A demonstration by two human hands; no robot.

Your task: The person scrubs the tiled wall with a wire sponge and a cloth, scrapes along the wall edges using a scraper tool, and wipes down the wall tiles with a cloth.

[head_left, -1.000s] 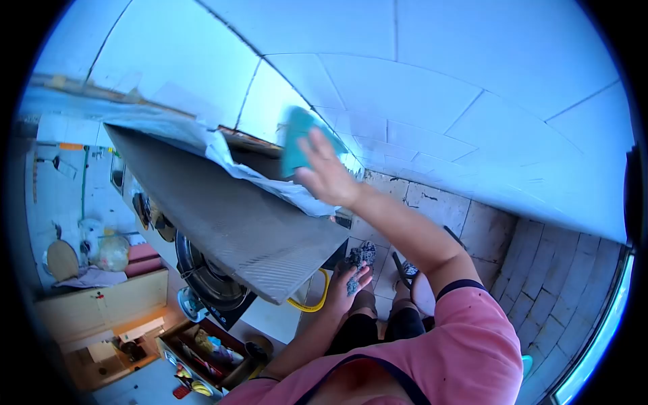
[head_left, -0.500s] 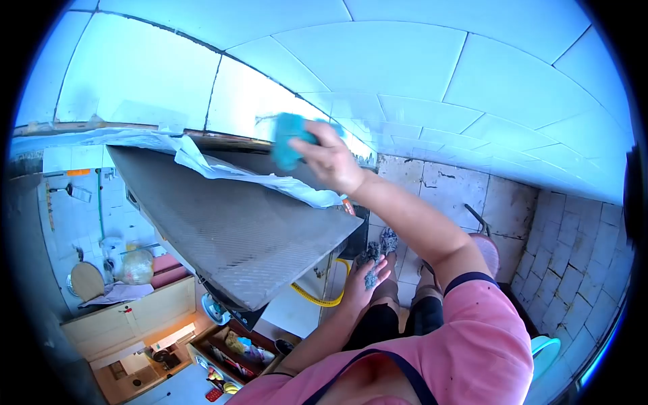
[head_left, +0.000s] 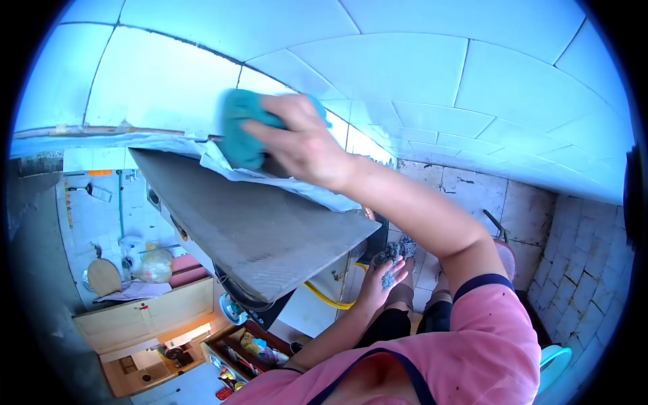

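Observation:
My right hand [head_left: 307, 145] grips a bunched teal cloth [head_left: 241, 128] and presses it against the lower edge of the white tiled wall [head_left: 162, 74]. Below it a grey ribbed panel [head_left: 256, 216] slopes down, and a torn whitish sheet [head_left: 290, 187] hangs along its upper edge. Lower down, my left hand [head_left: 372, 287] holds a clump of grey steel wool [head_left: 389, 254], its fingers partly spread around it. The tips of my right fingers are partly hidden in the cloth.
A yellow hose [head_left: 327, 298] runs beneath the panel. An open drawer [head_left: 233, 351] with packets and a wooden cabinet [head_left: 145, 314] lie at lower left. A round board [head_left: 103, 277] and plastic bags [head_left: 156, 265] are farther left. A turquoise basin [head_left: 557, 364] stands at right.
My right hand has moved left along the wall with the teal cloth. My left hand still holds the steel wool. The view has shifted slightly.

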